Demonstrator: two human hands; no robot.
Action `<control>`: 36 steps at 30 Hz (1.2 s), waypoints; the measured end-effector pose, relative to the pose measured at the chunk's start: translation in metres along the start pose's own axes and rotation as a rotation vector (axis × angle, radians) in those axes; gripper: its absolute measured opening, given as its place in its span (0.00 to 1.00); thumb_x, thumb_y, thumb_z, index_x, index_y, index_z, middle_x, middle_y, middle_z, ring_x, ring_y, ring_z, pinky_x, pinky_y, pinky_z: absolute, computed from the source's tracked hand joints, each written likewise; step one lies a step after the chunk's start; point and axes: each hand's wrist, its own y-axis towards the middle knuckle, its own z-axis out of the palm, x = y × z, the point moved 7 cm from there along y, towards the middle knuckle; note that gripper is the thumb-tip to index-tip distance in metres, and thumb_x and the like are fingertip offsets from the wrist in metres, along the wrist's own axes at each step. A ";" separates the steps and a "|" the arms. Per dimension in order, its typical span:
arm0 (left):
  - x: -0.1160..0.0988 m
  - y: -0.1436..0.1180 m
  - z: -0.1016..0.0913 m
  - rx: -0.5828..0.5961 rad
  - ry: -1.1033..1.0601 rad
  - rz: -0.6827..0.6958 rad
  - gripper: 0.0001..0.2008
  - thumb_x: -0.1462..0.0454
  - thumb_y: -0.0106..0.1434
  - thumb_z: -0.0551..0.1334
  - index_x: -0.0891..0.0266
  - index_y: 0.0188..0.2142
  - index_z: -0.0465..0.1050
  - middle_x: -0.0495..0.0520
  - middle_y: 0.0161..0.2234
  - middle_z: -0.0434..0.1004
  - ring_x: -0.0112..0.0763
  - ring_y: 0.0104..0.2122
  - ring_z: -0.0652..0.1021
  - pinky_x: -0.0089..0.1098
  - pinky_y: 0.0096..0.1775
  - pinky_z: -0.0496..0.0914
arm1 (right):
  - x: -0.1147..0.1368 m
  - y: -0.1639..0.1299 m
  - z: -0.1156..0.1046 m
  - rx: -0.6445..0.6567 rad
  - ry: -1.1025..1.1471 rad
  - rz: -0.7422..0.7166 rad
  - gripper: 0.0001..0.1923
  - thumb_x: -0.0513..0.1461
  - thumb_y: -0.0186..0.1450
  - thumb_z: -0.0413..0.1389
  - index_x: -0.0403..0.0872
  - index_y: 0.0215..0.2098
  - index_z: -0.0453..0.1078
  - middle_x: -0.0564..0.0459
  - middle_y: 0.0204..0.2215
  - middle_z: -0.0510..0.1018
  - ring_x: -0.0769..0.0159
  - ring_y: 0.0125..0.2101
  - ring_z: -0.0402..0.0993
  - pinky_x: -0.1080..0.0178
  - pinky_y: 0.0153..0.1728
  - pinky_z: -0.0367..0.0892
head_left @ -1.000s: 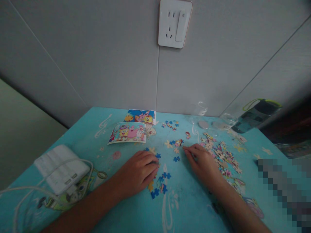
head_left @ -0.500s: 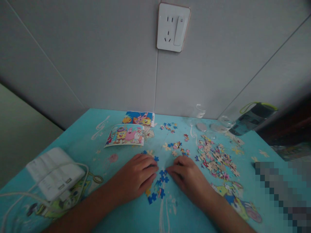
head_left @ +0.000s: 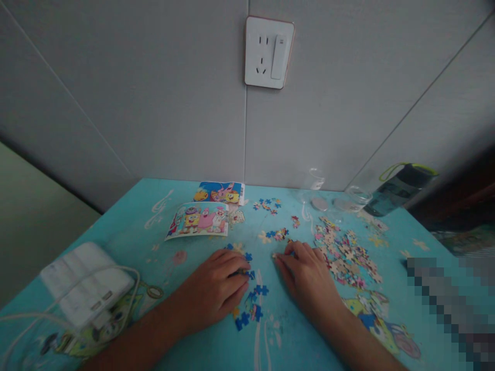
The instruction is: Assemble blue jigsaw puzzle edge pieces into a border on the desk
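My left hand (head_left: 220,281) rests at the centre of the table with bent fingers. Thumb and fingers close on a blue jigsaw piece (head_left: 251,274), partly hidden by the fingertips. Right below it lies a small joined group of blue jigsaw pieces (head_left: 244,319); more blue pieces (head_left: 248,256) peek out above the fingers. To the right, my right hand (head_left: 309,273) lies palm down, thumb apart from the curled index finger. Its fingers partly cover a few dark jigsaw pieces (head_left: 293,253) on the table. A joined cluster with a yellow figure (head_left: 281,234) sits just beyond.
Right of my right hand spreads a heap of loose pieces (head_left: 348,255). Two cartoon picture cards (head_left: 203,220) lie at the back left. A white power strip (head_left: 87,283) with cables is at left. Clear containers (head_left: 316,179) and a dark bottle (head_left: 400,190) stand at the back right.
My right hand has moved away from the blue pieces, up and right, over the small pieces behind it, and its thumb and index have parted. My left hand has barely moved. The view tilted slightly.
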 end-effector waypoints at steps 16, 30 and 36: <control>0.005 0.002 -0.003 -0.011 0.031 -0.044 0.11 0.67 0.69 0.56 0.61 0.47 0.75 0.56 0.44 0.77 0.39 0.47 0.75 0.45 0.52 0.70 | -0.012 0.002 0.002 0.013 0.291 0.095 0.10 0.37 0.69 0.54 0.48 0.34 0.77 0.48 0.37 0.74 0.59 0.39 0.72 0.56 0.44 0.68; 0.008 0.000 0.004 0.037 0.015 -0.086 0.11 0.66 0.70 0.56 0.59 0.49 0.73 0.54 0.46 0.76 0.38 0.48 0.73 0.46 0.52 0.68 | -0.024 0.039 0.010 -0.113 0.291 0.123 0.14 0.39 0.71 0.51 0.47 0.33 0.77 0.48 0.35 0.75 0.61 0.38 0.73 0.61 0.44 0.67; 0.005 -0.002 0.002 0.023 0.033 -0.073 0.10 0.65 0.71 0.56 0.60 0.48 0.73 0.54 0.46 0.76 0.38 0.49 0.73 0.45 0.53 0.67 | -0.023 0.093 0.024 -0.064 0.005 0.189 0.13 0.41 0.70 0.52 0.46 0.35 0.78 0.45 0.39 0.76 0.58 0.42 0.72 0.60 0.48 0.63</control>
